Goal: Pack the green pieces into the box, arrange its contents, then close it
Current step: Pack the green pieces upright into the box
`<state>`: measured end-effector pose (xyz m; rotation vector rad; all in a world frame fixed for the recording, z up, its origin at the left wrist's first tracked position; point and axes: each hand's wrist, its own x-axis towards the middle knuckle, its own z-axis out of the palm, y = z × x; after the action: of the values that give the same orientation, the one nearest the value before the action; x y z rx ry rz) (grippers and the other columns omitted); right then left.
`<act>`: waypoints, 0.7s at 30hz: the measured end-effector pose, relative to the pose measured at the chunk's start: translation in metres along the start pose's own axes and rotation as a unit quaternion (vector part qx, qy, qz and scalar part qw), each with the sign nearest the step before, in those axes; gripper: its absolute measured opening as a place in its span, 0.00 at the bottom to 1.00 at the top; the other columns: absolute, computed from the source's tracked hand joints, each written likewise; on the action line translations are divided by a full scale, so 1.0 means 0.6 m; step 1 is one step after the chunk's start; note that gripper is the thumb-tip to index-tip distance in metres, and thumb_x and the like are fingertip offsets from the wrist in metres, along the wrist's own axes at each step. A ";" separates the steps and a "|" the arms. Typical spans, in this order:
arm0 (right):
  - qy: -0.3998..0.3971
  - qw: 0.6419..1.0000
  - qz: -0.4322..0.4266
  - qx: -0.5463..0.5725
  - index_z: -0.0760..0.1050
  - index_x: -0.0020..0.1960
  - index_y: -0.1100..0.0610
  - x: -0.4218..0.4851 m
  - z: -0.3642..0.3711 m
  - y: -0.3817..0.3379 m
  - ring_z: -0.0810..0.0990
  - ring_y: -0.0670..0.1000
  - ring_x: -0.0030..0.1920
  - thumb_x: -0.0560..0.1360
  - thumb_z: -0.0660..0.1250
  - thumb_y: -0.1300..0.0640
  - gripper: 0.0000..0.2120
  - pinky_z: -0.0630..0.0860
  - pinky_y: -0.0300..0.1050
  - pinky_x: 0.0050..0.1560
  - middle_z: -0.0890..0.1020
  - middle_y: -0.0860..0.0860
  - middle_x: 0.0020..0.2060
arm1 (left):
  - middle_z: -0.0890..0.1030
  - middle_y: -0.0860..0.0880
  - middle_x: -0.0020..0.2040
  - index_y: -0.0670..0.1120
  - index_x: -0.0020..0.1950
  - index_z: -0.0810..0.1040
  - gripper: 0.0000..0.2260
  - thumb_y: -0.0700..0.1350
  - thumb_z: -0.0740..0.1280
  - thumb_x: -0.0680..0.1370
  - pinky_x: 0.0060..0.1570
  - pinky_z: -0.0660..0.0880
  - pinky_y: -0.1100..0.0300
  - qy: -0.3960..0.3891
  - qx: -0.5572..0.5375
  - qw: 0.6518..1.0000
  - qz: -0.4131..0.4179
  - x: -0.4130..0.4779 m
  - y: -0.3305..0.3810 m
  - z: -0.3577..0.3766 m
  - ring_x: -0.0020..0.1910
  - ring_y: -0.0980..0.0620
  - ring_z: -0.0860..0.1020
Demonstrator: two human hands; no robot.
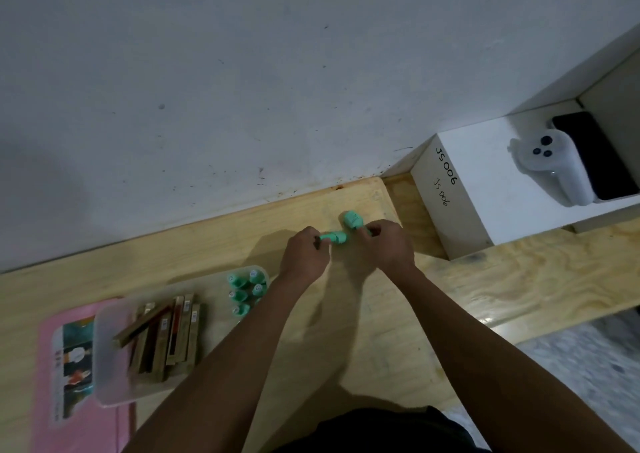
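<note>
My left hand [304, 257] pinches one green piece [334, 237] near the far edge of the wooden table [346, 314]. My right hand [384, 248] grips a second green piece [352, 220] just to the right of it. The two pieces nearly touch between my hands. A clear plastic box [114, 359] stands at the left. Several green pieces [244, 291] stand upright in its right end, and several brown and gold sticks [166, 338] lie in its middle. A pink lid [69, 383] lies under the box's left end.
A white box marked JS006 [460, 189] stands at the table's far right, with a white cased phone [550, 165] and a dark phone [595, 155] on top. A grey wall [242, 89] runs behind the table. Speckled floor [588, 366] shows at the right.
</note>
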<state>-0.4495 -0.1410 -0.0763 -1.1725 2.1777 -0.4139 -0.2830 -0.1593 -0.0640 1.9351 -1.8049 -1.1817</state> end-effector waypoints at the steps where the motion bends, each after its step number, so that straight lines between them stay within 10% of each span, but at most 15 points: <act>1: 0.008 0.999 0.002 0.039 0.82 0.55 0.54 -0.006 -0.001 0.004 0.82 0.50 0.47 0.75 0.67 0.49 0.13 0.77 0.44 0.46 0.85 0.50 0.48 | 0.82 0.44 0.44 0.42 0.50 0.76 0.08 0.47 0.64 0.77 0.41 0.76 0.53 0.004 -0.019 1.000 0.008 -0.004 -0.003 -0.005 0.42 0.45 0.80; 9: 0.026 0.971 -0.004 0.238 0.83 0.54 0.56 -0.100 -0.026 -0.019 0.83 0.49 0.44 0.76 0.68 0.52 0.11 0.80 0.48 0.49 0.85 0.49 0.42 | 0.83 0.45 0.42 0.44 0.48 0.77 0.10 0.50 0.64 0.78 0.42 0.79 0.49 0.054 -0.122 0.990 0.055 -0.078 -0.023 -0.085 0.35 0.49 0.77; 21: -0.076 0.962 -0.167 0.204 0.82 0.50 0.49 -0.249 -0.037 -0.100 0.79 0.43 0.37 0.77 0.67 0.52 0.05 0.77 0.37 0.37 0.84 0.46 0.41 | 0.82 0.48 0.35 0.47 0.39 0.77 0.14 0.56 0.63 0.77 0.35 0.74 0.55 0.162 -0.103 0.980 0.056 -0.237 -0.090 -0.223 0.33 0.49 0.78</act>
<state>-0.3648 -0.0504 0.0287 -1.2824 1.6588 -0.8424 -0.1391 -0.0631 0.0414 1.7638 -1.5353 -0.9155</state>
